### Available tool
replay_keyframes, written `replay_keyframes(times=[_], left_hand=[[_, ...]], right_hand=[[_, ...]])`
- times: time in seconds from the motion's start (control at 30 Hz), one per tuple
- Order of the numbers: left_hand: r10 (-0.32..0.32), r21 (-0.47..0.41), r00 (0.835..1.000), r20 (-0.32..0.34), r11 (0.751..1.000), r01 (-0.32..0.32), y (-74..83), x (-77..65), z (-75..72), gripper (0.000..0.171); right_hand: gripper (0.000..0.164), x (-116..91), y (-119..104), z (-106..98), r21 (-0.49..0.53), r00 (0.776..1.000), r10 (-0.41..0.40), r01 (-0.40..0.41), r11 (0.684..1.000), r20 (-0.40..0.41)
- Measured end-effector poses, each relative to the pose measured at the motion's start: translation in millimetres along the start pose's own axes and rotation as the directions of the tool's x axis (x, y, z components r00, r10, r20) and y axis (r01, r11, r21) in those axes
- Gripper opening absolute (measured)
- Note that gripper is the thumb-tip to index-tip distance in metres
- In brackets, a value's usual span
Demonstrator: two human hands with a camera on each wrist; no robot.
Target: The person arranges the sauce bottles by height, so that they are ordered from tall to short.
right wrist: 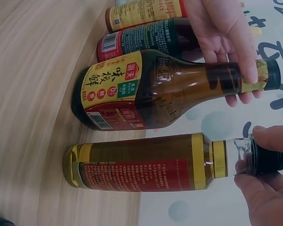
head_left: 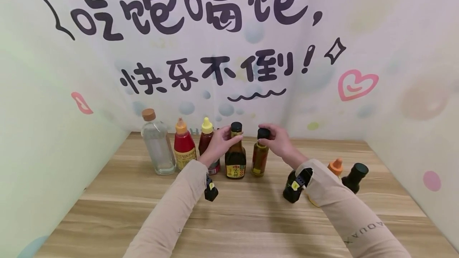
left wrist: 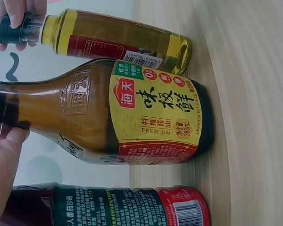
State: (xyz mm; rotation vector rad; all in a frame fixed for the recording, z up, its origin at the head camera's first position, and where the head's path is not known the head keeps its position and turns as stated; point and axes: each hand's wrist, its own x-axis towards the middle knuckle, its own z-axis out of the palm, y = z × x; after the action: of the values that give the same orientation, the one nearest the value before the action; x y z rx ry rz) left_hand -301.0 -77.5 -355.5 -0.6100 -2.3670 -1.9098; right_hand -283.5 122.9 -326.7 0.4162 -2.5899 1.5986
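My left hand [head_left: 217,145] holds a brown glass soy sauce bottle [left wrist: 153,115] by its neck. The bottle is upright, with a black cap and a yellow and red label. Just to its right, my right hand [head_left: 281,141] pinches the black cap [right wrist: 269,155] of a slim oil bottle [right wrist: 146,162]. That bottle also stands upright, with yellowish liquid and a dark red label. A narrow gap separates the two bottles in the head view. Close by my left hand stands a dark red sauce bottle [head_left: 206,137] with a yellow nozzle, partly hidden by the hand.
Further left stand a red squeeze bottle [head_left: 185,142] with an orange cap and a clear bottle [head_left: 157,148] with a brown cap. Near my right forearm are an orange-capped bottle [head_left: 336,166] and dark bottles [head_left: 353,180], partly covered. A printed wall cloth [head_left: 229,106] closes off the back.
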Motion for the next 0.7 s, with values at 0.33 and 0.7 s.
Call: replay_keyframes(times=[0.33, 0.7], left_hand=[[-0.010, 0.014, 1.000, -0.009, 1.000, 0.010, -1.7, -0.9, -0.9, 0.036], [-0.042, -0.014, 0.999, -0.026, 0.999, 0.041, -1.1, 0.4, 2.1, 0.033]], right_hand=[[0.045, 1.4, 0.3, 0.7, 0.008, 1.000, -0.005, 0.005, 1.000, 0.021], [0.045, 1.7, 3.8, -0.1, 0.035, 0.999, 0.003, -0.004, 0.999, 0.039]])
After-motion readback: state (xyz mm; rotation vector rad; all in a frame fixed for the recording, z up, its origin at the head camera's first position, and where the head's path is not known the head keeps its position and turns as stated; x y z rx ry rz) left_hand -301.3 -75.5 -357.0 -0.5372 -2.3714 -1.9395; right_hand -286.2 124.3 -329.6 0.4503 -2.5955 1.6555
